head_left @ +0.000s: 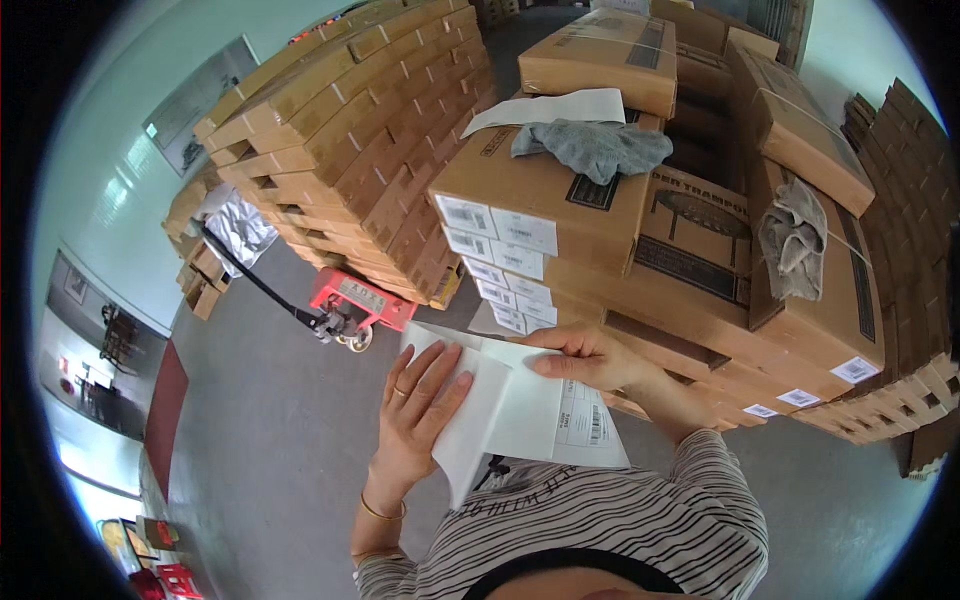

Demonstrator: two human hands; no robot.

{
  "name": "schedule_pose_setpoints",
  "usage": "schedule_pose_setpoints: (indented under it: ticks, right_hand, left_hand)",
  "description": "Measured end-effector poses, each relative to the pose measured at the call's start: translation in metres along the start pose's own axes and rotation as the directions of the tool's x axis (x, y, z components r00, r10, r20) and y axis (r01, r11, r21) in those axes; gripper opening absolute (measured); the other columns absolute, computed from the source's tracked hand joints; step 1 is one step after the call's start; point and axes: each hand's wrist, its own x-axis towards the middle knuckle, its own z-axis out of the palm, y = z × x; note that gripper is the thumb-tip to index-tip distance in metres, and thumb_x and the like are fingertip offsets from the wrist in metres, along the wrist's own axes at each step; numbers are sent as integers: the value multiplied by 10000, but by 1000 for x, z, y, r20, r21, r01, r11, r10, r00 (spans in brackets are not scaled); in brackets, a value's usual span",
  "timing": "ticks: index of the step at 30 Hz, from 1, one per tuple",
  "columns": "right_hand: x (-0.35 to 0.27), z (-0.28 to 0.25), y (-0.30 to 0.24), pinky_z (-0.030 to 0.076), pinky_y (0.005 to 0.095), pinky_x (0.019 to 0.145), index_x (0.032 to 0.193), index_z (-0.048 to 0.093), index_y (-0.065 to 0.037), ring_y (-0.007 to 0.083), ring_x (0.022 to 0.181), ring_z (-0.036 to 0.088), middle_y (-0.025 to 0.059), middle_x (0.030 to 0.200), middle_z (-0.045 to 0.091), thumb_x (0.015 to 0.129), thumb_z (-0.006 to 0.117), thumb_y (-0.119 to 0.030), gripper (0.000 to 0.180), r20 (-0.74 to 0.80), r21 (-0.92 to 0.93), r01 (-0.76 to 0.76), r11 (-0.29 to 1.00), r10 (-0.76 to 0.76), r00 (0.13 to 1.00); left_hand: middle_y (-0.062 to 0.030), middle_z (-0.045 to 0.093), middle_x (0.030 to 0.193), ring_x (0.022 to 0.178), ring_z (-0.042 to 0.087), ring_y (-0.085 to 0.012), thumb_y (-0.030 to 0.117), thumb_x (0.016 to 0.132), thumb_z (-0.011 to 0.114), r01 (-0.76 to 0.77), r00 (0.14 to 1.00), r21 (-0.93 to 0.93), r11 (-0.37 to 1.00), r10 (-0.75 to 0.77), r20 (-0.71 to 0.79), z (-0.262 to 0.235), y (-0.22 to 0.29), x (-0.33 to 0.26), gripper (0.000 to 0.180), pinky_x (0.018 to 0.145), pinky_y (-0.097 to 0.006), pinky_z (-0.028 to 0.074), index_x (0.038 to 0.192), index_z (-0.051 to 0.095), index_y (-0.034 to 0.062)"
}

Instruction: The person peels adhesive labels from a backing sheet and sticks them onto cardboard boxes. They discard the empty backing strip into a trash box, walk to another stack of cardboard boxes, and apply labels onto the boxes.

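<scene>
In front of my chest I hold white label sheets [535, 425], bent along a fold near the middle, with printed labels and barcodes on the right part. My left hand [412, 415] lies across the left part, its fingers stretched over the face and its thumb hidden behind. At the upper edge my right hand [590, 358] pinches the sheets between thumb and fingers. Just beyond the sheets stands a stack of brown cartons [560, 225], with white barcode labels [495, 228] stuck on the ends of several boxes.
A grey cloth [595, 148] and a white paper sheet [560, 108] lie on the carton stack. Another grey cloth [793, 240] drapes over a carton at right. A red pallet jack [365, 297] sits under a tall carton stack [350, 140] at left. Grey floor [290, 450] surrounds me.
</scene>
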Motion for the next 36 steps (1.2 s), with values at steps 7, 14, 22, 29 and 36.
schedule_pose_setpoints:
  ticks: [7,14,22,29,36]
  right_hand:
    - [29,-56,-33,445,232,852,1260,511,26,93,1002,537,50,1114,600,961,533,-147,346,-111,-156,83,984,-101,989]
    - [85,-75,-97,477,216,726,1213,545,20,69,867,568,56,966,645,951,556,-197,341,-205,-322,159,933,-233,951]
    - [124,-278,-160,471,291,520,999,676,-5,148,703,624,107,730,646,789,548,-685,724,-775,-628,-701,339,-349,526]
    - [132,-364,-101,493,314,600,938,677,60,186,737,638,126,754,652,712,763,-389,510,-876,-476,-668,572,-242,417]
    - [78,-232,-168,483,258,687,1100,594,15,91,778,588,43,855,655,862,670,-210,336,-379,-880,-348,324,-920,101]
  left_hand:
    - [-227,535,1257,1161,513,-404,474,868,566,30,994,-323,946,-63,-91,25,-67,59,582,968,-484,420,1182,564,-16]
    - [-227,560,1203,1069,576,-357,256,824,678,-33,999,-295,955,33,-5,58,-148,106,575,862,-455,490,1261,471,-55]
    - [-183,602,1111,934,624,-206,85,871,596,-24,829,-285,958,-141,-541,51,-293,145,391,746,-305,533,1210,482,-73]
    - [-124,632,1011,870,609,-166,87,896,565,-142,600,-818,558,-608,-520,41,-308,233,249,761,-284,502,1094,566,-64]
    - [-118,630,1027,969,596,-196,156,944,479,-254,829,-917,306,-419,-369,30,-274,392,284,816,-334,494,1111,566,-56]
